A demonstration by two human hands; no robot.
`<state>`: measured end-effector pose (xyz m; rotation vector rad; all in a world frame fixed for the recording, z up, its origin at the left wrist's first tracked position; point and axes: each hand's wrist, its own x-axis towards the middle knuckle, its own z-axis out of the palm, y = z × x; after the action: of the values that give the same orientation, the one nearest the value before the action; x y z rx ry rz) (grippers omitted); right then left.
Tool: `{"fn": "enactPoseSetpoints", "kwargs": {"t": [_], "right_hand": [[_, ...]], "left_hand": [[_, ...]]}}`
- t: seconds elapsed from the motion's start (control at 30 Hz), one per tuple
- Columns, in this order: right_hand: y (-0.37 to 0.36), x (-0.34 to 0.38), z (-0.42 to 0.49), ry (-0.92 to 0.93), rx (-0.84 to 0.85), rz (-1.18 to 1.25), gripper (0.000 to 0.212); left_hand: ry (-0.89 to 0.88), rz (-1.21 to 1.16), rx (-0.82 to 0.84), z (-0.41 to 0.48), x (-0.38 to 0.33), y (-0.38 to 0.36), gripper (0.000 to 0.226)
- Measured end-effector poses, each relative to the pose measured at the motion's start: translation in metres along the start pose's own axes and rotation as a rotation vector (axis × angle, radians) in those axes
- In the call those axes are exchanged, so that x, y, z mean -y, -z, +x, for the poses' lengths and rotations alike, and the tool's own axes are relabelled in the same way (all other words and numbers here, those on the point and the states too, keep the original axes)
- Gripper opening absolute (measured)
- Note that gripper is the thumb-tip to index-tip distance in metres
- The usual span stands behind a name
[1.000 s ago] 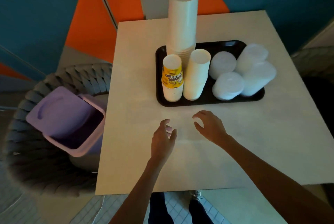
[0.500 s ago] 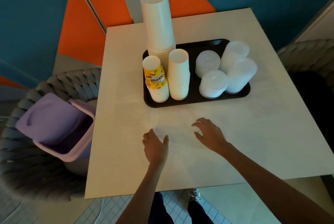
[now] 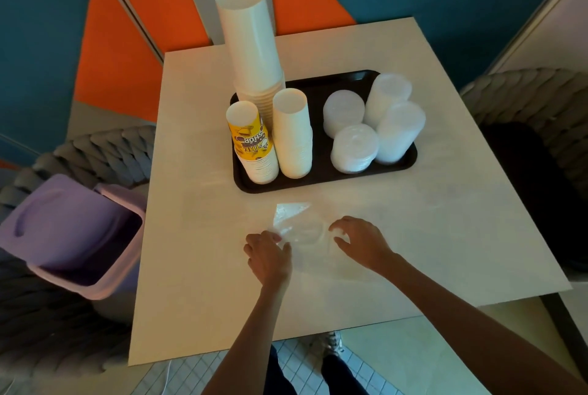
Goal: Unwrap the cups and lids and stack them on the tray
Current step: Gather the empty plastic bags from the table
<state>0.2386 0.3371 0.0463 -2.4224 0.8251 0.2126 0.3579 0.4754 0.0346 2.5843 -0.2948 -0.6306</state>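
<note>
A: Anything missing from the tray (image 3: 318,185)?
B: Seemingly nothing. Cup stacks (image 3: 291,133) upright on its left half, lid stacks (image 3: 354,148) on its right, none visibly in film.
A: And the clear wrapper (image 3: 297,226)?
B: Flat on the desk (image 3: 429,219), just in front of the tray, between left hand (image 3: 269,254) and right hand (image 3: 359,241).
A: Gripped?
B: Cannot tell. Fingers loosely curled at both edges, no plain pinch.
A: Then gather inward from both sides, crush into one ball, keep arms low and clear of the tall cup stack (image 3: 248,44), drop into the open purple bin (image 3: 95,291).
</note>
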Motion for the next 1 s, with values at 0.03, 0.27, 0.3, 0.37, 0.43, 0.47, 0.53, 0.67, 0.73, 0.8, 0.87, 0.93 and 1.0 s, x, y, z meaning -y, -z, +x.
{"fn": "enactPoseSetpoints", "kwargs": {"t": [0.03,0.27,0.3,0.37,0.43,0.47,0.53,0.67,0.73,0.8,0.87,0.93,1.0], "right_hand": [[0.000,0.000,0.000,-0.009,0.000,0.017,0.028],[0.001,-0.002,0.000,-0.052,-0.032,0.103,0.026],[0.000,-0.003,0.001,-0.057,-0.033,0.115,0.027],[0.002,-0.004,0.002,-0.073,-0.038,0.151,0.029],[0.004,-0.004,0.003,-0.106,-0.055,0.198,0.035],[0.007,-0.003,0.004,-0.123,-0.076,0.216,0.039],[0.013,-0.002,0.007,-0.131,-0.138,0.206,0.052],[0.031,-0.004,0.020,-0.107,-0.027,0.128,0.080],[0.038,-0.005,0.027,-0.097,0.086,0.223,0.070],[0.044,-0.009,0.030,-0.114,0.142,0.326,0.048],[0.049,-0.013,0.031,-0.141,0.158,0.395,0.034],[0.052,-0.017,0.031,-0.161,0.159,0.555,0.026],[0.059,-0.019,0.026,-0.163,0.172,0.720,0.016]], "left_hand": [[-0.015,-0.028,0.001,-0.001,0.000,0.000,0.019],[0.036,-0.155,0.107,0.001,-0.007,-0.001,0.048],[0.051,-0.144,0.132,0.003,-0.008,0.000,0.045],[0.030,-0.140,0.185,0.005,-0.012,0.003,0.023],[-0.028,-0.161,0.204,0.007,-0.015,0.009,0.006],[-0.062,-0.171,0.213,0.009,-0.016,0.012,0.010],[-0.133,-0.200,0.241,0.012,-0.017,0.019,0.013],[-0.306,-0.196,0.339,0.017,-0.020,0.038,0.009],[-0.362,-0.164,0.410,0.022,-0.024,0.045,0.006],[-0.369,-0.161,0.466,0.026,-0.030,0.051,0.006],[-0.325,-0.221,0.486,0.028,-0.039,0.059,0.009],[-0.219,-0.372,0.484,0.027,-0.045,0.067,0.019],[-0.086,-0.609,0.545,0.024,-0.044,0.066,0.033]]}}
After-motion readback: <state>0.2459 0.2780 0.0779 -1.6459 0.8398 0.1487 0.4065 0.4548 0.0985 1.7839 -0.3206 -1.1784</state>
